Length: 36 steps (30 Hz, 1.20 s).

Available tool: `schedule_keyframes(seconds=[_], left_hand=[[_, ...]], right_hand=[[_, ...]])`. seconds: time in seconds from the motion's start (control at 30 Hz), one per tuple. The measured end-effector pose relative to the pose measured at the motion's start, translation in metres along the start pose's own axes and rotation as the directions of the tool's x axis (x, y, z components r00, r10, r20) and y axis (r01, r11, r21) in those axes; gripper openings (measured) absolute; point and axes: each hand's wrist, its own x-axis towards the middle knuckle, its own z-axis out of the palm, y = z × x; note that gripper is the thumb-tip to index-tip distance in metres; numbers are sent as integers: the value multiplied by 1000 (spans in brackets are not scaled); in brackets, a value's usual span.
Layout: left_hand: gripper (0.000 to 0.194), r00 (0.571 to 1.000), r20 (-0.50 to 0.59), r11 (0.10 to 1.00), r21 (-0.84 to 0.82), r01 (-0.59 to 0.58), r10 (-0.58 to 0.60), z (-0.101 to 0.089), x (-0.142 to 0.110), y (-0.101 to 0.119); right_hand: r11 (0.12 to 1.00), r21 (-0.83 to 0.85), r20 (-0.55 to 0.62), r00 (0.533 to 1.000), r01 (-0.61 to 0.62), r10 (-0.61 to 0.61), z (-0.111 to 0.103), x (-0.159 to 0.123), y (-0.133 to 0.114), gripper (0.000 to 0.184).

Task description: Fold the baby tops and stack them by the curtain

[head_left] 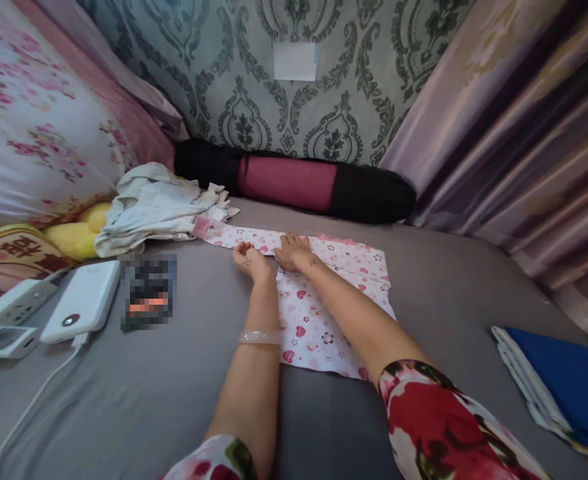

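Note:
A white long-sleeved shirt [314,327] with pink hearts and flowers lies on the grey bed sheet, its body partly folded over. One sleeve [224,235] stretches out to the left and ends in a pink cuff. My left hand [250,259] is closed at the lower edge of this sleeve, fingers curled on the cloth; the exact grip is partly hidden. Just to its right, my right hand [293,252] lies flat with spread fingers, pressing the cloth near the top of the shirt. My right forearm crosses over the shirt's body.
Rumpled pale clothes [149,207] lie beyond the cuff. At left are a white power bank [81,300] with a cable, a power strip [14,307] and a blurred-out object [149,293]. A black and maroon bag [289,183] lies along the wall; folded blue cloth [564,380] sits at right.

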Motion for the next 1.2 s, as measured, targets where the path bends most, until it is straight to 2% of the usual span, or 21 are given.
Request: schedule_keyframes(seconds=[0.13,0.2,0.27,0.33,0.43,0.53,0.6,0.7,0.87,1.03,1.2], left_hand=[[34,997,-53,998,-34,49,-51,-1,-1,8],[36,995,-68,996,-53,67,-70,-2,0,10],[36,993,-77,994,-72,82,-88,-3,1,12],[35,992,-80,992,-88,92,-99,-4,3,13],[32,991,-84,988,-125,95,-106,-7,8,14],[32,989,-112,988,-133,80,-95,-10,16,15],[34,987,-132,988,-140,73,-92,-13,21,18],[35,976,-179,977,-194,87,-122,-17,28,27],[33,951,-234,961,-234,146,-202,-23,28,45],[31,948,-245,962,-232,143,-201,-24,25,49],[27,957,-237,975,-183,127,-169,-24,27,45]], right_hand=[[988,-156,183,983,18,11,-34,17,-18,50],[968,-229,139,988,97,-66,-49,26,-34,43],[937,-266,53,974,225,-219,-60,33,-53,36],[877,-306,-20,918,370,-395,-65,39,-73,36],[734,-422,-75,787,532,-613,-66,49,-103,41],[607,-498,-22,691,619,-723,-65,61,-128,43],[559,-513,17,659,651,-752,-66,66,-142,44],[538,-515,69,658,667,-750,-69,68,-156,41],[583,-457,139,702,671,-699,-74,62,-160,36],[647,-409,1,709,644,-705,-74,73,-144,31],[724,-359,-65,758,589,-649,-76,83,-114,25]])
